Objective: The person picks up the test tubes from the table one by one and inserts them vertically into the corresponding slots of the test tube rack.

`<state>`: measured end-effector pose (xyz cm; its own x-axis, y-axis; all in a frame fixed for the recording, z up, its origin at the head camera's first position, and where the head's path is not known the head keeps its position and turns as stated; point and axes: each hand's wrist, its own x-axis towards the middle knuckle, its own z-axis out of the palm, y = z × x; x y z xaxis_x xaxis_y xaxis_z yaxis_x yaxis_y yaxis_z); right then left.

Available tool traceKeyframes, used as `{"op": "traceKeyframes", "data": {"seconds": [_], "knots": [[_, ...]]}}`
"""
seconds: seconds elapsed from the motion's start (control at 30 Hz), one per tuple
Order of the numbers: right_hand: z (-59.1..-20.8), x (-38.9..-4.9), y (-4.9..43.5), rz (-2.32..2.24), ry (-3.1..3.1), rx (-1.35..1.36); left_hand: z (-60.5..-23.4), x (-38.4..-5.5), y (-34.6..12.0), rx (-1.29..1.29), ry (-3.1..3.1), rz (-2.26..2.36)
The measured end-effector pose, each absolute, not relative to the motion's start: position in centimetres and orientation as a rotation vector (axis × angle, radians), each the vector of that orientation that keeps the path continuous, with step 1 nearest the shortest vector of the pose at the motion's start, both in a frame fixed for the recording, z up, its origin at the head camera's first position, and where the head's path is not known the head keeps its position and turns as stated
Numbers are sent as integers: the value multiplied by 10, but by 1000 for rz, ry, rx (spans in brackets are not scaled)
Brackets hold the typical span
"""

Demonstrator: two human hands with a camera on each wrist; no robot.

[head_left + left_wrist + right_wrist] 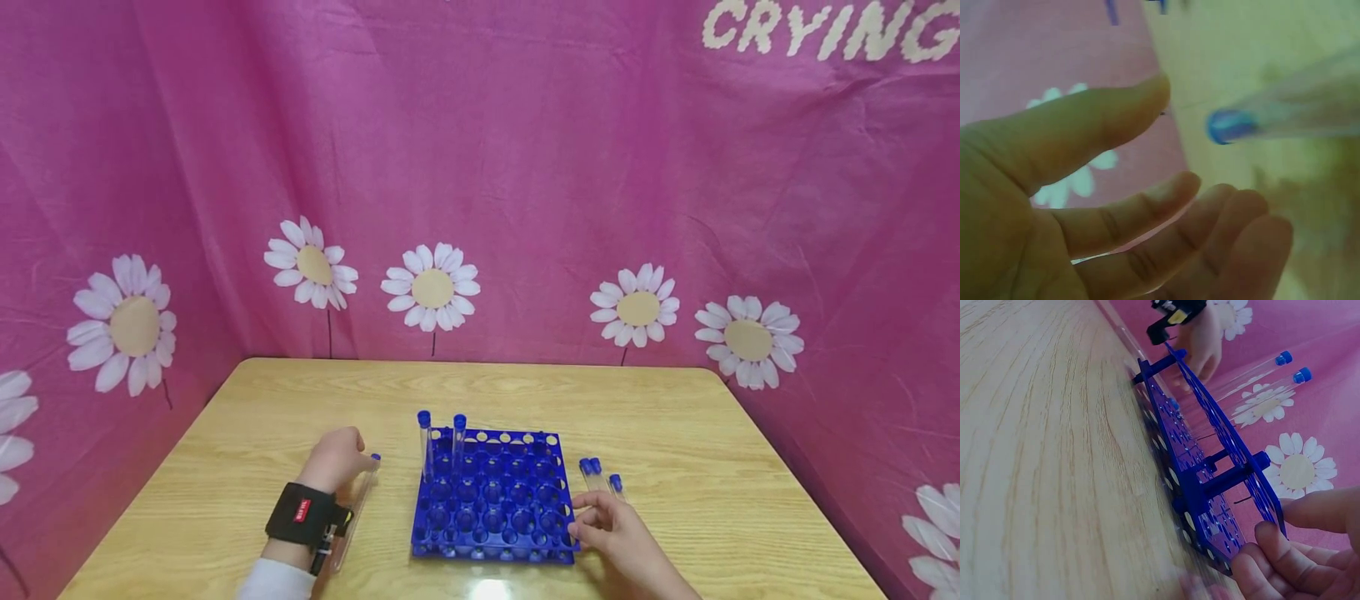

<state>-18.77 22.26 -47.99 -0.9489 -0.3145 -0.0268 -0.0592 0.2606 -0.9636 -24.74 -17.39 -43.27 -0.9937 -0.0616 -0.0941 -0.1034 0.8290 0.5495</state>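
Observation:
A blue test tube rack (491, 500) stands on the table, with two clear, blue-capped test tubes upright at its back left. At the rack's right edge, my right hand (611, 533) pinches the rim of the top plate between thumb and fingers, as the right wrist view shows. My left hand (337, 460) is left of the rack, close to the blue cap of a clear test tube (358, 510) lying on the table. In the left wrist view, thumb and fingers are spread apart, and the capped tube (1297, 103) is beyond the fingertips, not between them.
Several blue-capped tubes (594, 475) lie right of the rack, partly hidden behind my right hand. The wooden table (480, 387) backs onto a pink curtain (517, 167) printed with daisies. A black strap (302, 512) with a small camera circles my left wrist.

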Motion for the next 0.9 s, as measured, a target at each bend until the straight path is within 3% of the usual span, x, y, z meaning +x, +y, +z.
{"op": "traceKeyframes", "data": {"seconds": [0.33, 0.9], "knots": [[-480, -188, 222, -1747, 2330, -366, -454, -249, -175, -164, 2881, 872], [-481, -188, 223, -1747, 2337, -375, -450, -253, -172, -142, 2876, 979]]}}
